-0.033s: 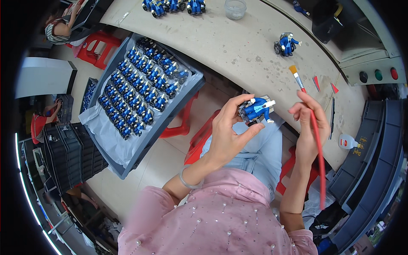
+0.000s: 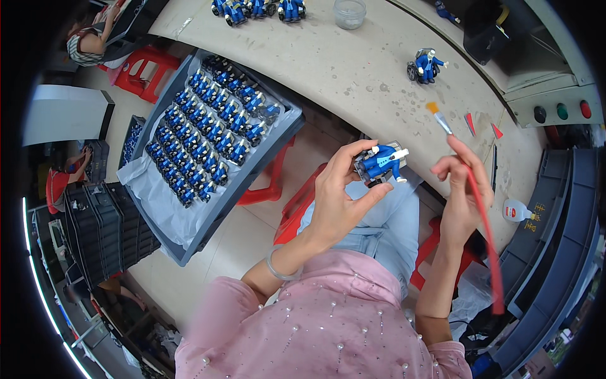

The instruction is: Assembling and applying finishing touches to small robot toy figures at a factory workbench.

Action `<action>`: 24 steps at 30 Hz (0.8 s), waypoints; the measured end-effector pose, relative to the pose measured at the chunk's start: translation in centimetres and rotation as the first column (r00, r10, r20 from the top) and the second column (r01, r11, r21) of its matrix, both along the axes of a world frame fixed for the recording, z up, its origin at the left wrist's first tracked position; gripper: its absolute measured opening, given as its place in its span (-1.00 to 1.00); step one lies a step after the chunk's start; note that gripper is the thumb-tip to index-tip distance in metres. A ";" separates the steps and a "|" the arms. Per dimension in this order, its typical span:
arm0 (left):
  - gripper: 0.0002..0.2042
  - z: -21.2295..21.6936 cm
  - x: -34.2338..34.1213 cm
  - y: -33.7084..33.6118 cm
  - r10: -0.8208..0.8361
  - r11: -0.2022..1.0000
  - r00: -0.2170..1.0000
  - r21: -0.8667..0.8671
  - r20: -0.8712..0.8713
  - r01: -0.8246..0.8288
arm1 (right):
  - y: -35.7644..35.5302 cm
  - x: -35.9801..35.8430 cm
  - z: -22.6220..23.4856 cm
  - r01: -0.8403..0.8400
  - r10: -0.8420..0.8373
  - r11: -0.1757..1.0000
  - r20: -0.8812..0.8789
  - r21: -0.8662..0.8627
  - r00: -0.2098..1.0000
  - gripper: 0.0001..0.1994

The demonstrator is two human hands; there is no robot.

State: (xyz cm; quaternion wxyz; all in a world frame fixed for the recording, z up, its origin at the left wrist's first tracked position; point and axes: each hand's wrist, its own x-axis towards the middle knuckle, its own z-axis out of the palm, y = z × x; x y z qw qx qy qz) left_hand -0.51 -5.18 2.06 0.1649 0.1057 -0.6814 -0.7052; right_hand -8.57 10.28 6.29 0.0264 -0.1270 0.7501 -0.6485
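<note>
Between the fingers and thumb of my left hand (image 2: 341,192) is a small figurine (image 2: 382,162) in a blue suit, seated in a dark wheelchair, held above my lap. My right hand (image 2: 464,196) grips a paintbrush (image 2: 483,218) with a long red handle, a silver ferrule and yellow bristles. The bristles point up and away from me, apart from the held figurine, over the table edge. A matching figurine (image 2: 427,66) sits upright on the table beyond the brush.
Rows of similar figurines fill a paper-lined grey tray (image 2: 208,243) at left. On the table (image 2: 353,69) are more figurines (image 2: 259,9), a clear cup (image 2: 349,14), red slivers (image 2: 470,124), a dark thin tool (image 2: 493,177) and a white bottle (image 2: 516,210). People work at far left.
The paintbrush has tilted in my right hand: its bristles shifted slightly left and its handle end swung right. My left hand and the figurine stay in place.
</note>
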 end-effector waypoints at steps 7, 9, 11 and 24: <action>-0.49 0.0 0.1 0.0 -0.016 1.000 1.000 -0.011 0.021 0.016 | 1.1 0.3 0.8 -0.086 0.036 0.981 -0.275 -0.174 0.961 -0.54; -0.48 0.0 0.0 0.1 -0.035 0.999 0.999 -0.023 0.039 0.036 | 0.7 0.4 0.8 -0.120 0.096 0.990 -0.263 -0.077 0.960 -0.58; -0.50 -0.2 0.0 0.0 -0.037 0.999 0.999 -0.026 0.034 0.038 | 0.3 0.4 0.7 -0.136 0.136 0.991 -0.242 0.016 0.961 -0.68; -0.53 0.6 4.6 -6.2 0.257 0.957 0.965 -0.149 0.046 -0.248 | 6.3 -1.0 -1.1 0.082 -0.102 0.993 -0.275 -0.085 0.956 -0.65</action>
